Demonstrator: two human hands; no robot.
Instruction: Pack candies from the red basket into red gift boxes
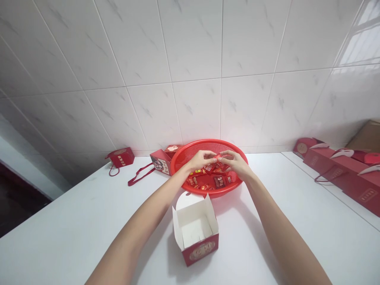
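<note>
Over the red plastic basket (218, 192), my left hand (201, 160) and my right hand (236, 162) meet. Between their fingertips is a small red-wrapped candy (219, 156), pinched from both sides. Several wrapped candies (220, 181), mostly red, lie in the basket below the hands. Closer to me stands a dark red carton box (202, 250) with its top flaps up. Its white inside shows, with nothing visible in it.
Behind the basket's left side is an open red gift box (162, 162) with a ribbon handle. A small red box (122, 157) sits farther left near the tiled wall. Several red gift boxes (332, 166) line the right side, by a brown cardboard box (365, 136).
</note>
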